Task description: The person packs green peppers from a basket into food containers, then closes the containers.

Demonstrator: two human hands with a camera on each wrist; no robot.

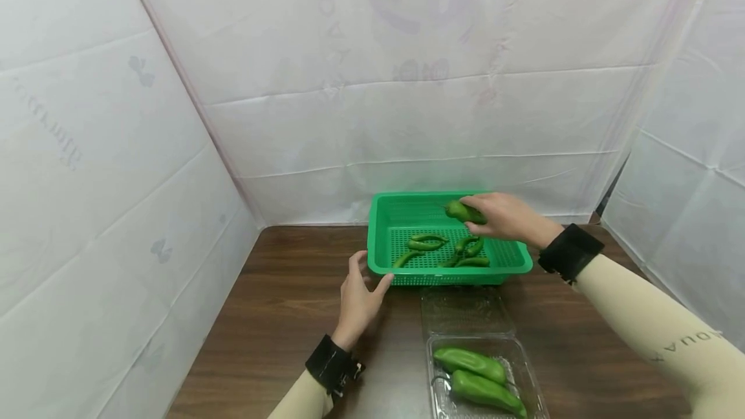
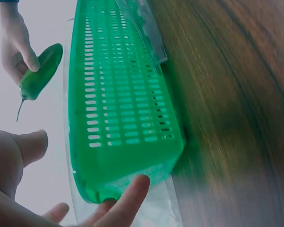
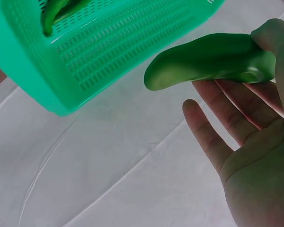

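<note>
Green pepper point(image 1: 464, 212) in right hand point(image 1: 509, 217), pinching it over one o'clock of the basket point(image 1: 407, 212), spreading left hand point(image 1: 357, 299) wide by eight o'clock, possibly risking a drop through a loosening grip.

Bright, diffuse light fills the head view, leaving the sheets point(image 1: 431, 121) pale and their printed marks faint. A whitish glare lies on the desk point(image 1: 279, 315) towards the lower middle, and small glints catch the clear box point(image 1: 471, 337). Shadow beneath the basket point(image 1: 454, 271) is soft, and a faint green tint colours the sheet just behind it. The left wrist view is hazy, its background washed out to white at the left; the desk grain smears and the near fingers point(image 2: 132, 197) look soft. The right wrist view is dimmer: sheet greyish, palm point(image 3: 260, 177) shaded, pepper point(image 3: 203, 61) carrying a glossy highlight.
</note>
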